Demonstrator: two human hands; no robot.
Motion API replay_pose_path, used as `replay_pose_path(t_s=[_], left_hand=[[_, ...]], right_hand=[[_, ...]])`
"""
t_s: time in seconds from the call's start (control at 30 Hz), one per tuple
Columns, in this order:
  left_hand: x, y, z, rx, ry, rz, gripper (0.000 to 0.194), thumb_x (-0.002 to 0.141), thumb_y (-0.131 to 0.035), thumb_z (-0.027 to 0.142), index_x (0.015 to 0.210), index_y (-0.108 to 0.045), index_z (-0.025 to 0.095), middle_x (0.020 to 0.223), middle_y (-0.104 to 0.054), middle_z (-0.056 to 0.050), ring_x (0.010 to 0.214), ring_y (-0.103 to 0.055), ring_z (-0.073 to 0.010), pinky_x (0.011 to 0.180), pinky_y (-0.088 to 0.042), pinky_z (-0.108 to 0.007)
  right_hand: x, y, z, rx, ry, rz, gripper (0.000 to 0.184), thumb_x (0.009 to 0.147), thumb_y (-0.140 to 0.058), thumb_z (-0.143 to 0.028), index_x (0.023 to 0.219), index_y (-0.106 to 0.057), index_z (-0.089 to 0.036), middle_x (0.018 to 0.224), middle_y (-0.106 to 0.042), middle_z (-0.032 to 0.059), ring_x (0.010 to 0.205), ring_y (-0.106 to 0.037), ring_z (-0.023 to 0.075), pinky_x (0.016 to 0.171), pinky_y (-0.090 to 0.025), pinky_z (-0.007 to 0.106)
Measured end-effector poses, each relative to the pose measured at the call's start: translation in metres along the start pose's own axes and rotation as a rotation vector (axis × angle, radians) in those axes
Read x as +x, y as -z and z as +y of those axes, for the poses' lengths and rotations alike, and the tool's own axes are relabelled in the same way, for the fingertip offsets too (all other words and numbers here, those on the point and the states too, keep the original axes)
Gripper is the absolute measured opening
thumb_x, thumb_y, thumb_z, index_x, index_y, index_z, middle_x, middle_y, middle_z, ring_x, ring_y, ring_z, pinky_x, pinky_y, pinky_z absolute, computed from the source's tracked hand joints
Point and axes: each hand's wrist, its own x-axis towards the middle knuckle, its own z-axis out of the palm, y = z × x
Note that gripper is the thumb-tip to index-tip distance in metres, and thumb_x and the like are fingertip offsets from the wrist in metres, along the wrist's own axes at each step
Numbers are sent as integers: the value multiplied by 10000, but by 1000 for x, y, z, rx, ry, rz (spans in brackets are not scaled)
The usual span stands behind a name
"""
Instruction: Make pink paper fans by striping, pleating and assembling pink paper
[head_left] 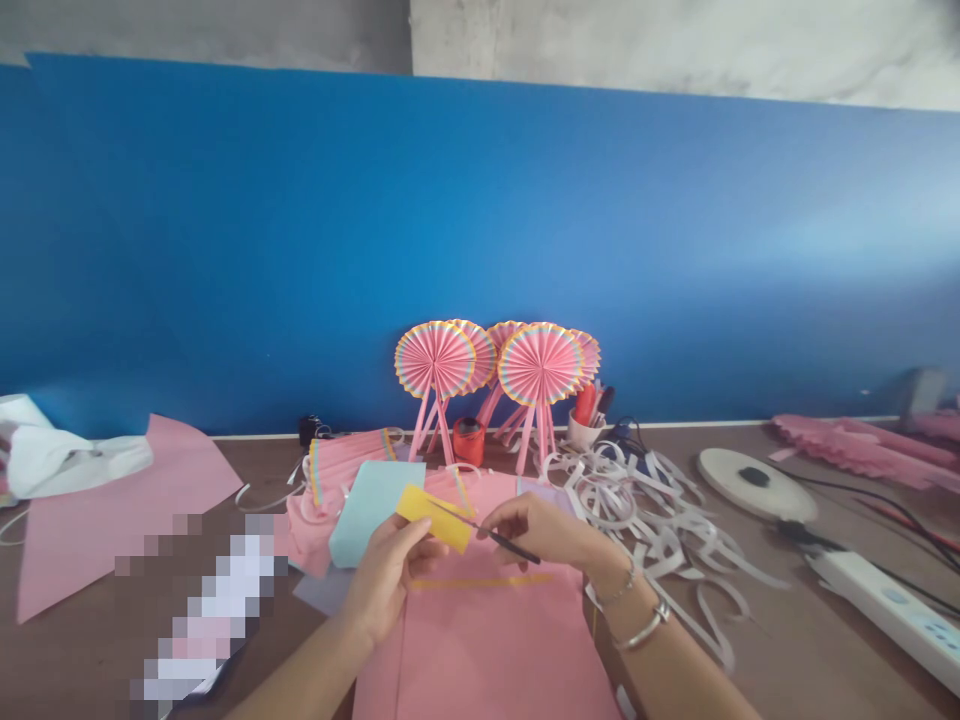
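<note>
- I sit at a brown desk (810,640) across the lower frame; a blue panel (375,220) fills the middle, with a grey, stained wall (675,45) along the top.
- Just right of centre, a small white cup (585,433) holds a red item and dark-handled ones; left of it stands a red container (469,450) with something black at its top.
- Between and behind these, round pleated pink paper fans (435,360) stand on pink stick legs.
- Curled white strips (660,520) lie heaped right of centre; a smooth pink sheet (495,650) spreads at bottom centre.
- My left grip (386,570) pinches the flat yellow paper (439,522), held above the pink sheet at lower centre.
- My right grip (544,530) is closed on a slim dark tool (516,547), probably scissors, though blurred; its thin end lies across the yellow paper.
</note>
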Motion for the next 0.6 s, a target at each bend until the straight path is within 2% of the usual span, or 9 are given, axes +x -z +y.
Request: replay_pose_path(t_s=[0.13,0.43,0.6], left_hand=[[0,-1,-1,22,11,-12,280,634,-759,261,839,-614,136,667,-680,-8,516,-627,-87,434,-420,-135],[0,-1,-1,30,23,-2,305,605,-768,282,821,-599,147,667,-671,8,522,-622,-84,430,-414,-135],[0,-1,-2,54,21,-35,329,609,-761,309,845,-606,141,696,-682,-6,534,-621,-84,451,-424,-142]], right_hand=[[1,-2,0,17,-2,-2,257,618,-656,-199,867,-718,-193,479,-546,-66,404,-475,71,433,-382,166],[1,-4,0,-2,-2,14,245,620,-648,-209,853,-722,-194,478,-544,-70,401,-462,74,435,-373,178],[2,-5,1,11,-16,24,261,609,-654,-218,861,-721,-204,470,-543,-71,402,-472,80,435,-384,180]])
